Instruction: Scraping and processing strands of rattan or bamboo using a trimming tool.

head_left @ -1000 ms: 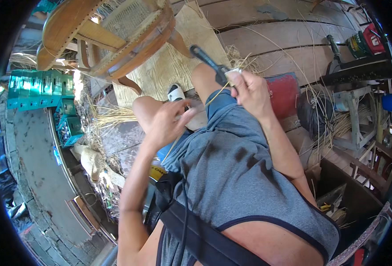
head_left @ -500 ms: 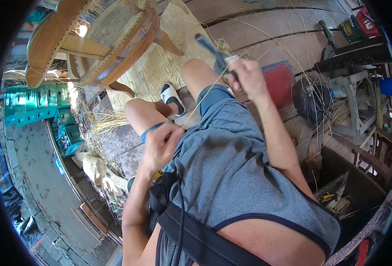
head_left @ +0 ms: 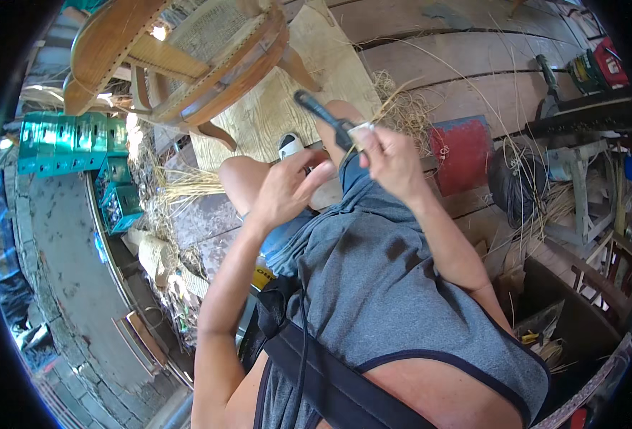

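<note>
My right hand (head_left: 393, 163) is closed around a dark tool (head_left: 319, 110) with a rod-like bar that points up and to the left. Its exact kind does not show. A pale piece sits at my thumb, and a thin tan cane strip (head_left: 389, 105) runs up and right from the same grip. My left hand (head_left: 287, 187) hovers over my lap, left of the tool and apart from it. Its thumb stands away from the partly bent fingers, and I see nothing between them.
A carved wooden chair (head_left: 237, 75) with woven cane stands front left on a plywood sheet (head_left: 344, 53). Loose cane strands (head_left: 409, 118) lie near a red board (head_left: 460, 154). Green crates (head_left: 72, 143) sit at left, a dark coil (head_left: 517, 182) and a small wooden stand (head_left: 580, 193) at right.
The strip stretched between both hands before; now it sticks out beyond my right hand, away from the left. My left hand has risen and its fingers have spread. The tool has dropped lower and leftward.
</note>
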The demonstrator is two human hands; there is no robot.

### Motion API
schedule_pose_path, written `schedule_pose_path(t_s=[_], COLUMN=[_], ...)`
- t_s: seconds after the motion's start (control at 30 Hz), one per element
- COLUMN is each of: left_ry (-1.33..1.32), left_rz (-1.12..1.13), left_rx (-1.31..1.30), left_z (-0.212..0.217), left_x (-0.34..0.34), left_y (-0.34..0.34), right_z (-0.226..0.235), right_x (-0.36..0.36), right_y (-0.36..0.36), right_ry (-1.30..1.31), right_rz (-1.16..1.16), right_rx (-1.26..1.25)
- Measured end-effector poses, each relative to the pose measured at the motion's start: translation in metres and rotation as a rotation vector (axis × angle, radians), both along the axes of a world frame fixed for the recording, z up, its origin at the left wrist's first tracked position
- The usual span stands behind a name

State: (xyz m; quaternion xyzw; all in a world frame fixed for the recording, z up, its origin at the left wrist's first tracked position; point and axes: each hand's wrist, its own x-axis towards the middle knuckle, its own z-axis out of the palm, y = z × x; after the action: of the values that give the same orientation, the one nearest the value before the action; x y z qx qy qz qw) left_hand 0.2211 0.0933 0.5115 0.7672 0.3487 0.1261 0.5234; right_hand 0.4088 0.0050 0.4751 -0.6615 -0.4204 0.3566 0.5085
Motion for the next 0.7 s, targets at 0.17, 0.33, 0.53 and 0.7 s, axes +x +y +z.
schedule_pose_path(t_s=[0.17,0.33,0.53,0.7], left_ry=[0.092,-0.059,-0.031,0.206], left_rz=[0.089,0.057,0.020,0.044], left_rx=[-0.231,0.089,0.151,-0.119], left_z=[-0.013,-0.018,0.025,0.041], left_x=[0.024,0.020,-0.039,-0.117], left_y=[-0.003,-0.018,-0.042,-0.059], right_z=[-0.002,-0.009,-0.019,-0.003], right_x=[-0.012,-0.006,0.068,0.092], right_y=[-0.001,0.002,0.027,0.032], right_ry=[-0.077,-0.202,0.036,0.049], right_rz=[-0.046,0.056,-0.050,-0.088], right_rx=[0.061,0.171,0.001,0.037])
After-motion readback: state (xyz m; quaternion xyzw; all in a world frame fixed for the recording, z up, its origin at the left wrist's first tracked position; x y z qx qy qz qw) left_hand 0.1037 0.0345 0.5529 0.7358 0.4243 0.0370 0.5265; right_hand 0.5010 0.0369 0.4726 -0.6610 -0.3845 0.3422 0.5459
